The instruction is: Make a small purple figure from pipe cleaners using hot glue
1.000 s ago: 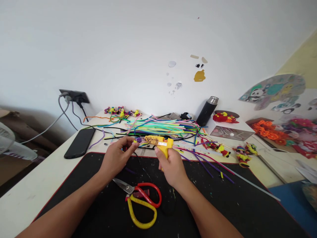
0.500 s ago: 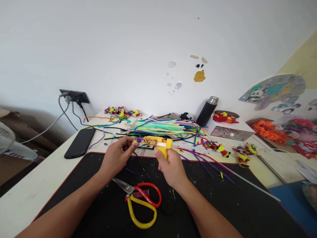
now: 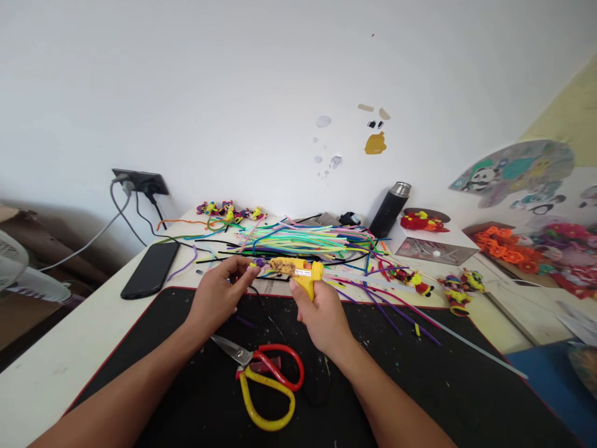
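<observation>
Over the last second, the yellow glue gun (image 3: 303,272) in our right grip (image 3: 324,311) has edged a little toward our left grip (image 3: 219,295), its front end dipping slightly, while the left has barely stirred. For the work in hand, we judge this as fine aiming: the front end now sits just beside the small purple-and-yellow piece (image 3: 260,263), though we cannot tell whether they touch or whether any glue is out.

Our left grip pinches that piece between thumb and forefinger, near the far edge of the black mat (image 3: 466,373). Our right grip is wrapped around the gun's handle, thumb upward; its trigger is hidden from us.

Of the containers, all lie beyond and to the right of our right grip. The nearest is the black flask (image 3: 389,211), capped, so we cannot see what it holds. Next comes a white box (image 3: 461,239) with a see-through front; thin pale sticks and a round white thing show inside, and a red-and-yellow figure (image 3: 424,221) lies on top. Farther right, a cardboard box (image 3: 541,277) holds orange fuzzy pieces (image 3: 506,249). Beside it, red and pink pieces (image 3: 571,242) seem to be wrapped in clear plastic.
</observation>
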Action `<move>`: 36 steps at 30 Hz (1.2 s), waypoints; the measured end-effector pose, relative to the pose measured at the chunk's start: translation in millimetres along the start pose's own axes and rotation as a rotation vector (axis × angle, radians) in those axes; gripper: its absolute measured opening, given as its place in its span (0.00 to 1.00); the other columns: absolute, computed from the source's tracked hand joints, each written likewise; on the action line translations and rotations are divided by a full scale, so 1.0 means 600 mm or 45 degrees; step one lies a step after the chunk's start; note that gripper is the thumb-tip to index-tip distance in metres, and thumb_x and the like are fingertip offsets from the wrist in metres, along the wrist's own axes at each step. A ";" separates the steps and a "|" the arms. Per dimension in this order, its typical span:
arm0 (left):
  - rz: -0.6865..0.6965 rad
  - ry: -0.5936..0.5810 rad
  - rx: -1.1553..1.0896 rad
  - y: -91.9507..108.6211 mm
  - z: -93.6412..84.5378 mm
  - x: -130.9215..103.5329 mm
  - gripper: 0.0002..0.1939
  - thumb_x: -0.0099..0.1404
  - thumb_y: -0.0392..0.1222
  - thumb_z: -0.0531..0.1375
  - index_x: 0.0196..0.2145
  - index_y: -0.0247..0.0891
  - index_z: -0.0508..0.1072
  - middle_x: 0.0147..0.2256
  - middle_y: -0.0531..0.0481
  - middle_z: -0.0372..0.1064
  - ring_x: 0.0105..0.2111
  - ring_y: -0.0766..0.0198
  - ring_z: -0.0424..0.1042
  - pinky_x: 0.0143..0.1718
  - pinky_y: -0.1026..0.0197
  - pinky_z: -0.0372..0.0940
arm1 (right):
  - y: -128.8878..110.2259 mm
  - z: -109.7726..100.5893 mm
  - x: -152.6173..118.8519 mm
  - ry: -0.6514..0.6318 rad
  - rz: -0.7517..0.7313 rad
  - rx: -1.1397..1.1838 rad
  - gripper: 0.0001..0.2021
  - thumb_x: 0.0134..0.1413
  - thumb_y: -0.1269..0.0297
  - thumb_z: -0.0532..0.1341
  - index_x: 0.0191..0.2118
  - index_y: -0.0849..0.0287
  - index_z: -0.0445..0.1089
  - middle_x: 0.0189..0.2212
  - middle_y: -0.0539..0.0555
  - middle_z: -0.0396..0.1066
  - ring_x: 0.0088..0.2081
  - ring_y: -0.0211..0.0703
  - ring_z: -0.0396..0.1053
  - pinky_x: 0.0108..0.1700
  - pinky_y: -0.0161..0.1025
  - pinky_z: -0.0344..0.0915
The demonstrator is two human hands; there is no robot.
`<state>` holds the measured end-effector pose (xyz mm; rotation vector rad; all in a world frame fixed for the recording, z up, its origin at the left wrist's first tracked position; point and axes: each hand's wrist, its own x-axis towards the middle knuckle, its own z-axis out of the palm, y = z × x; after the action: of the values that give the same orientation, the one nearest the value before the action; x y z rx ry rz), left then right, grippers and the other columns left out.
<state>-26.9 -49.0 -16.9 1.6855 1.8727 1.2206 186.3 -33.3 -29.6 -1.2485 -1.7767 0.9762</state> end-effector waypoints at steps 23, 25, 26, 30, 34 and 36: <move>-0.034 0.035 -0.068 -0.004 -0.002 0.004 0.20 0.65 0.62 0.60 0.34 0.42 0.75 0.25 0.52 0.75 0.25 0.59 0.71 0.28 0.60 0.64 | 0.002 -0.001 0.000 -0.010 -0.007 -0.046 0.22 0.67 0.47 0.55 0.24 0.54 0.62 0.16 0.50 0.67 0.21 0.41 0.66 0.26 0.37 0.57; -0.030 0.038 -0.068 -0.004 -0.002 0.004 0.20 0.65 0.63 0.60 0.33 0.42 0.75 0.25 0.52 0.75 0.25 0.59 0.70 0.28 0.61 0.63 | 0.003 -0.001 0.000 -0.007 -0.006 -0.046 0.22 0.67 0.47 0.55 0.24 0.54 0.62 0.16 0.50 0.67 0.20 0.41 0.66 0.26 0.37 0.57; -0.027 0.040 -0.070 -0.005 -0.002 0.004 0.21 0.65 0.63 0.60 0.33 0.42 0.75 0.25 0.52 0.75 0.25 0.59 0.71 0.28 0.61 0.63 | 0.003 -0.001 0.000 -0.009 -0.004 -0.047 0.22 0.67 0.48 0.56 0.24 0.54 0.62 0.16 0.50 0.67 0.20 0.41 0.66 0.26 0.37 0.57; -0.021 0.047 -0.074 -0.006 -0.002 0.003 0.20 0.65 0.62 0.60 0.33 0.42 0.75 0.25 0.52 0.74 0.25 0.60 0.70 0.28 0.61 0.63 | 0.003 -0.001 0.000 -0.004 0.005 -0.046 0.22 0.67 0.48 0.56 0.24 0.54 0.62 0.16 0.50 0.67 0.20 0.41 0.66 0.26 0.37 0.57; -0.017 0.037 -0.062 -0.008 -0.002 0.003 0.20 0.66 0.62 0.60 0.33 0.41 0.75 0.25 0.53 0.74 0.25 0.60 0.70 0.28 0.61 0.62 | 0.000 -0.003 -0.001 -0.001 0.012 -0.039 0.22 0.67 0.48 0.56 0.24 0.55 0.62 0.16 0.51 0.67 0.20 0.41 0.66 0.26 0.37 0.57; -0.020 0.035 -0.056 -0.008 -0.002 0.003 0.20 0.66 0.62 0.60 0.34 0.41 0.75 0.25 0.53 0.74 0.25 0.60 0.70 0.28 0.61 0.62 | -0.002 -0.004 -0.001 -0.001 0.010 -0.032 0.23 0.67 0.47 0.56 0.23 0.54 0.62 0.16 0.51 0.67 0.20 0.41 0.67 0.26 0.37 0.57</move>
<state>-31.5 -47.2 -19.3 1.6362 1.8581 1.2758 188.1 -33.9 -27.8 -1.2712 -1.7909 0.9617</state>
